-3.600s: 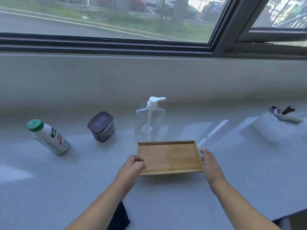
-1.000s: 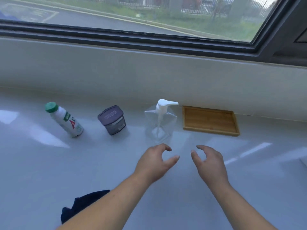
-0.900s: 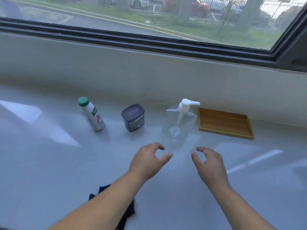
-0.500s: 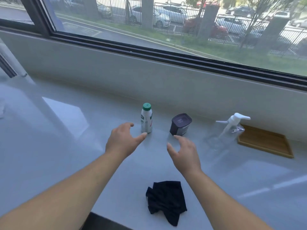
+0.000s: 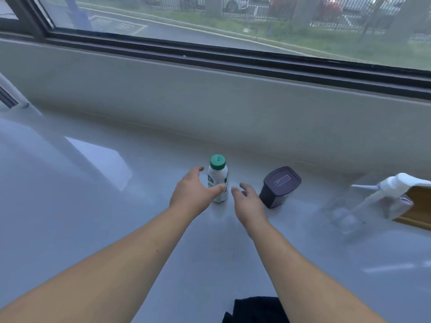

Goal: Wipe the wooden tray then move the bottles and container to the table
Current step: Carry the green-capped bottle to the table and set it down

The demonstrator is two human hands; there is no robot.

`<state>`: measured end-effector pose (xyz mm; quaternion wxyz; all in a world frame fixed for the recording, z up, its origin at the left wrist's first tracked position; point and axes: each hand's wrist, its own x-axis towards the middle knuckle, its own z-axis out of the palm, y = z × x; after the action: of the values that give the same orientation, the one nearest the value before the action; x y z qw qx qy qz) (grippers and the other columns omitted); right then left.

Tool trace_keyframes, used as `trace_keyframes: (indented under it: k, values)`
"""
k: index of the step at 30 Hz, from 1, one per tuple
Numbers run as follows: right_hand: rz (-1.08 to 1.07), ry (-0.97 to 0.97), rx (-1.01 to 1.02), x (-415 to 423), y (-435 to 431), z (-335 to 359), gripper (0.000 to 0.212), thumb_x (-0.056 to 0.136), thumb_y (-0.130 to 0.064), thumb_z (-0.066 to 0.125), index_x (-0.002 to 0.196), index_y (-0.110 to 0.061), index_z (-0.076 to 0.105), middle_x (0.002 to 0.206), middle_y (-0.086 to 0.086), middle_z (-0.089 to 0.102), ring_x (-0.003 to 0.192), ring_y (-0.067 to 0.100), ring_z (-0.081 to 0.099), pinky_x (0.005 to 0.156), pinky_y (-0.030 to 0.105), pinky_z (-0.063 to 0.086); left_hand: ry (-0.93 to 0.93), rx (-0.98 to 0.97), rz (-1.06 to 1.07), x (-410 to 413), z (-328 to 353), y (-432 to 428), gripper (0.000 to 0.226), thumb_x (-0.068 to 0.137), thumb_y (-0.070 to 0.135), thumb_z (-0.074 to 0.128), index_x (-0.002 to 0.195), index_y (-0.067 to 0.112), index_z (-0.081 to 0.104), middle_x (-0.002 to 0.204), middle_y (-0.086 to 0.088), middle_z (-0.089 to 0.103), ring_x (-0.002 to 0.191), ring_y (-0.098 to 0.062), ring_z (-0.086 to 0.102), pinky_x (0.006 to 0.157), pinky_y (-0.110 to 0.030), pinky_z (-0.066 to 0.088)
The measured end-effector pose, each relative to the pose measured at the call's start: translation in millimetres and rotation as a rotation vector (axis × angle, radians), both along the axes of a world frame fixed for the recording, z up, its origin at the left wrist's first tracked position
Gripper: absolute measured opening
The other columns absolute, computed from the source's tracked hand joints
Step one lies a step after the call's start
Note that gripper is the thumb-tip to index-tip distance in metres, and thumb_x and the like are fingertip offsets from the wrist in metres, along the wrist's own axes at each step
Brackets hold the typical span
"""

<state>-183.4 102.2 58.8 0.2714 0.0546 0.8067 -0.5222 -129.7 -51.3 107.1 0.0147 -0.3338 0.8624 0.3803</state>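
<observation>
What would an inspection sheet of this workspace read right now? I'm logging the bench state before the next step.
Surface: pale grey counter, glossy, window reflections.
Job's things: green-capped white bottle upright; dark lidded container to its right; clear pump bottle further right; wooden tray behind it, cut off by the frame edge.
Clutter: dark cloth at the near edge.
Grippers: left hand open, fingers beside the bottle, contact unclear; right hand open, empty.
Cables: nothing seen.
Surroundings: window onto a road, fence and parked cars.

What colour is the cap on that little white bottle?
Green; the bottle cap shows clearly in the head view.
</observation>
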Motion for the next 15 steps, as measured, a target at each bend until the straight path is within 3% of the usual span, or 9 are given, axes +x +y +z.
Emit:
trace_keyframes:
  k: [2,5,7,10,15]
  values:
    - [-0.027,-0.12,-0.069,-8,-9,-10,0.055,0.099,-0.049,0.051,0.152,-0.034,0.045,0.134,-0.006,0.058,0.113,0.016,0.061,0.09,0.037,0.046,0.008,0.033,-0.001,-14,-8,2,0.088,0.074,0.065,0.08,0.149,0.037,0.042,0.145,0.008,0.058,0.119,-0.02,0.059,0.083,-0.034,0.045]
    - [-0.057,-0.246,-0.158,-17,-23,-24,0.058,0.091,-0.051,0.05,0.147,-0.033,0.051,0.134,-0.009,0.057,0.125,0.025,0.061,0.107,0.044,0.049,0.038,0.068,0.017,-27,-20,3,0.069,0.074,0.058,0.082,0.132,0.036,0.053,0.121,0.013,0.066,0.097,-0.014,0.062,0.073,-0.033,0.047]
    - [-0.063,-0.273,-0.187,-20,-30,-29,0.054,0.086,-0.048,0.045,0.131,-0.024,0.063,0.125,-0.002,0.064,0.113,0.026,0.064,0.1,0.044,0.05,0.054,0.08,0.014,-30,-26,1,0.055,0.075,0.055,0.084,0.118,0.036,0.055,0.107,0.018,0.067,0.09,-0.008,0.062,0.067,-0.031,0.047]
    - [-0.084,-0.282,-0.217,-21,-40,-33,0.05,0.081,-0.043,0.043,0.113,-0.01,0.061,0.1,0.003,0.061,0.088,0.025,0.057,0.083,0.042,0.043,0.071,0.073,0.018,-32,-28,-5,0.05,0.074,0.054,0.085,0.11,0.038,0.055,0.095,0.023,0.065,0.085,0.001,0.061,0.065,-0.027,0.047]
    - [-0.055,-0.331,-0.25,-11,-69,-23,0.053,0.08,-0.035,0.046,0.118,0.001,0.056,0.092,0.003,0.057,0.085,0.022,0.053,0.093,0.053,0.053,0.101,0.064,0.065,-13,-20,-27,0.049,0.072,0.055,0.084,0.108,0.041,0.053,0.096,0.028,0.063,0.083,0.008,0.058,0.06,-0.027,0.043]
